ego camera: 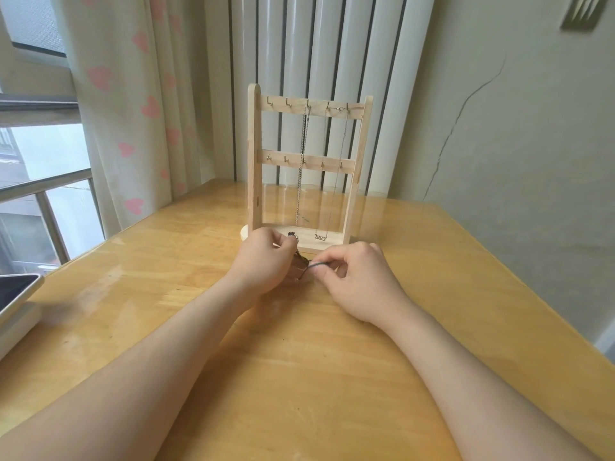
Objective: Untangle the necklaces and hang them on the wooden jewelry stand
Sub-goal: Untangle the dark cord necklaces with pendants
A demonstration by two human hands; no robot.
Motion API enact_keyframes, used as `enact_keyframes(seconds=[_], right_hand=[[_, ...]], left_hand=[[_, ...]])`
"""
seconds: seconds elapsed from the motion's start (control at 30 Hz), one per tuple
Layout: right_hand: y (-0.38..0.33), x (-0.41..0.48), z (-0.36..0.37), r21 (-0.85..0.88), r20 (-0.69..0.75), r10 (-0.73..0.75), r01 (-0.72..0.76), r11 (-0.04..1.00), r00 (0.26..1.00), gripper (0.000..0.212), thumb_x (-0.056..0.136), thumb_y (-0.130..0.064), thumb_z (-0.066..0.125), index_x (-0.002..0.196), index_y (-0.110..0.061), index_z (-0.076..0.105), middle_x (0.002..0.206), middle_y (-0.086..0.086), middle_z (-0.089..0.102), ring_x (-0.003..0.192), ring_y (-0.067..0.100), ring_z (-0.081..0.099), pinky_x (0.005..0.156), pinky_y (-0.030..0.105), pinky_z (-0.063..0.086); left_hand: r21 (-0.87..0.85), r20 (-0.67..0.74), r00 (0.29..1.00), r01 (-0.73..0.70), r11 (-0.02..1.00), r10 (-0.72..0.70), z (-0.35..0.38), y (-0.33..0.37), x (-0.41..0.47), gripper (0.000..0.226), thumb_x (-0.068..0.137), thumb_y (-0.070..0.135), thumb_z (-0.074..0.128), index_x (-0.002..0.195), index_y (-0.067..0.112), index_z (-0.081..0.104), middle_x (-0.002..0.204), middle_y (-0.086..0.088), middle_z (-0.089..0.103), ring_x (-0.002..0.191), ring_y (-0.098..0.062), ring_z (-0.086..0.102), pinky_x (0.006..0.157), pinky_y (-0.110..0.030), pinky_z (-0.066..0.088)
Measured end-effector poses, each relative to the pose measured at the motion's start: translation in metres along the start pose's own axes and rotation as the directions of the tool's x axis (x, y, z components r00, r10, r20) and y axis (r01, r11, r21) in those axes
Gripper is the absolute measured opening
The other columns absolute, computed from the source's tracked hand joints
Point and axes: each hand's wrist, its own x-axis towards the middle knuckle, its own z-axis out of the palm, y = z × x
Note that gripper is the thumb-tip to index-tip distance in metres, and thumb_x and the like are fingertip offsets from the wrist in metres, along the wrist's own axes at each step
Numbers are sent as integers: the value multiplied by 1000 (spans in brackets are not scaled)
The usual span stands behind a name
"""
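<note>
Two bare forearms reach forward over a glossy wooden table (pixel 299 377), and a dark-screened device (pixel 15 289) lies on a white box at the table's left edge. The left hand (pixel 263 264) has its fingers curled, and its thumb and forefinger pinch the upper end of a dark tangled necklace (pixel 311 265), where a small dark ornament shows at the fingertips. The right hand (pixel 362 281), just beside it, pinches the same cord between thumb and forefinger, its other fingers bent inward. The tangle sits between the two hands, low over the table and just in front of the base of the wooden jewelry stand (pixel 253 154). On the stand's top row of hooks hang a silver link chain (pixel 302 174) and, to its right, a fine chain whose lettered pendant (pixel 320 237) rests on the base. Behind stand a white ribbed radiator (pixel 332 44) and a curtain with pink hearts (pixel 133 94).
</note>
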Motion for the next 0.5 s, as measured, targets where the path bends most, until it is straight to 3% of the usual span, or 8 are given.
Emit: enact_keyframes(seconds=[0.13, 0.3, 0.37, 0.43, 0.5], right_hand=[[-5, -3, -5, 101, -95, -33, 43, 994, 995, 14, 83, -19, 80, 71, -26, 80, 71, -18, 76, 64, 2, 72, 66, 16, 55], [-9, 0, -5, 254, -245, 26, 38, 967, 969, 20, 87, -25, 87, 70, -18, 80, 68, -10, 77, 66, 6, 74, 66, 24, 57], [-9, 3, -7, 408, -282, 131, -5, 913, 950, 25, 83, -19, 90, 67, -13, 72, 70, 5, 77, 69, 21, 76, 67, 35, 59], [-11, 5, -14, 614, -252, 241, -38, 788, 937, 28, 82, -9, 88, 71, -11, 61, 81, 25, 75, 78, 39, 75, 75, 46, 61], [-12, 5, -15, 677, -172, 288, -100, 730, 942, 25, 85, -1, 82, 79, -11, 60, 81, 25, 75, 72, 35, 75, 67, 42, 60]], left_hand=[[-34, -43, 998, 53, 998, -55, -1, -1, -1, 28, 110, 26, 49, 84, 16, 50, 88, -13, 76, 71, -27, 81, 81, -58, 66], [-217, -1, 990, 136, 967, -139, -3, 1, 1, 27, 113, 27, 50, 99, 5, 58, 107, -20, 68, 79, -28, 82, 82, -55, 67], [-244, 31, 982, 186, 952, -184, -3, 1, 2, 26, 113, 29, 50, 104, 7, 57, 104, -19, 72, 80, -31, 82, 85, -58, 65], [-269, 57, 977, 213, 939, -205, -3, 1, 1, 24, 114, 29, 50, 105, 8, 54, 92, -14, 72, 83, -33, 82, 84, -59, 65], [-289, 73, 975, 221, 931, -208, -3, 1, 2, 26, 113, 28, 51, 105, 4, 56, 85, -13, 70, 85, -34, 82, 79, -52, 67]])
